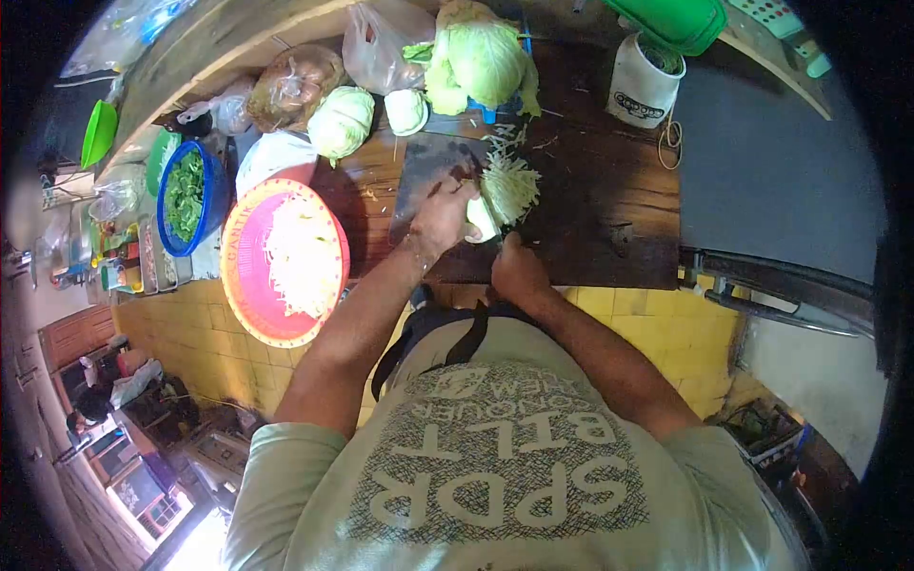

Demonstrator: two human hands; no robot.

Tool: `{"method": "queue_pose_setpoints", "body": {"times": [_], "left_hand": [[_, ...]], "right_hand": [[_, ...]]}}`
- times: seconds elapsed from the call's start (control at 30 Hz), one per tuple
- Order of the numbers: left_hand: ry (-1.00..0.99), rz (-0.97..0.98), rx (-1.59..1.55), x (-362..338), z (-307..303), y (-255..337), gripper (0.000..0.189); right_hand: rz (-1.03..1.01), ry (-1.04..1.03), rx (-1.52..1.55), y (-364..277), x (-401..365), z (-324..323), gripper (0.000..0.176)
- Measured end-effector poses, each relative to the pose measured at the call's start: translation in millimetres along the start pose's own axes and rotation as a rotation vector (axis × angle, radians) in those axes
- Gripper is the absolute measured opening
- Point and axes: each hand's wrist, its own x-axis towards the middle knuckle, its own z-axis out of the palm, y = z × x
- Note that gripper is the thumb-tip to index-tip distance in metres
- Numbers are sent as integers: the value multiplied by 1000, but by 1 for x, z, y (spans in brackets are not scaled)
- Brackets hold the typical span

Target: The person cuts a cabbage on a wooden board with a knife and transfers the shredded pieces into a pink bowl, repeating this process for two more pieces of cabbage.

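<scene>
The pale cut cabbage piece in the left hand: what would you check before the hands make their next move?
1. Left hand steadying the pale cut cabbage piece: ok, it grips the piece.
2. Right hand firmly holding its tool: cannot tell; it curls close to the piece, and whatever it holds is mostly hidden.
3. Left fingertips away from any sharp edge: cannot tell; too small to see.
4. Space beside the piece clear: not ok; a heap of thin, pale-green shreds lies right by it.
5. Round orange plastic basket nearby: ok, at the person's left, with pale shreds inside.
</scene>
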Motion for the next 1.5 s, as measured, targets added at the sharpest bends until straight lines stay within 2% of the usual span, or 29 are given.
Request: {"method": "queue_pose_setpoints", "body": {"times": [0.07, 0.1, 0.2, 0.27, 0.3, 0.4, 0.53, 0.6, 0.7, 0.8, 0.9, 1.13, 1.2, 1.27, 1.3, 1.4, 1.43, 1.5], "left_hand": [[173, 108, -39, 1, 8, -6, 62], [165, 105, -41, 0, 10, -8, 62], [115, 117, 4, 2, -1, -6, 65], [58, 62, -50, -3, -5, -1, 64], [92, 51, -126, 1, 9, -11, 65], [91, 68, -67, -1, 9, -12, 65], [90, 76, 13, -1, 6, -10, 64], [43, 32, -56, 0, 12, -15, 64], [68, 102, -97, -1, 11, -15, 61], [116, 122, -110, -4, 12, -18, 54], [140, 116, -76, -6, 11, -18, 52], [92, 82, -124, -5, 18, -21, 56], [107, 112, -139, -4, 23, -27, 55], [199, 234, -168, -5, 17, -26, 56], [122, 130, -156, -5, 16, -20, 58], [134, 115, -147, -7, 16, -20, 58], [68, 33, -246, -9, 10, -14, 57], [109, 40, -203, -7, 12, -15, 56]], "right_hand": [[61, -52, -5, 10, 20, 13, 32], [127, -107, -10, 18, 24, 24, 33], [131, -87, -7, 28, 30, 36, 37], [113, -56, -31, 24, 19, 25, 37], [88, -25, -51, 20, 18, 19, 38], [27, -39, -57, -5, -3, -7, 37], [56, -51, -58, 7, 12, 14, 35], [82, -8, -83, 14, 20, 24, 34], [58, -109, -113, 23, 28, 27, 40], [103, -120, -137, 17, 25, 15, 38], [70, -108, -95, -15, 1, -14, 35], [73, -36, -56, 11, 18, 24, 30], [26, -1, -17, 17, 28, 30, 28], [45, -34, -16, 21, 31, 30, 28], [63, -68, -15, 21, 33, 29, 27], [1, -31, -75, 27, 30, 27, 28], [-7, -27, -83, 24, 24, 25, 28], [46, 29, -98, 17, 10, 22, 32]]}}
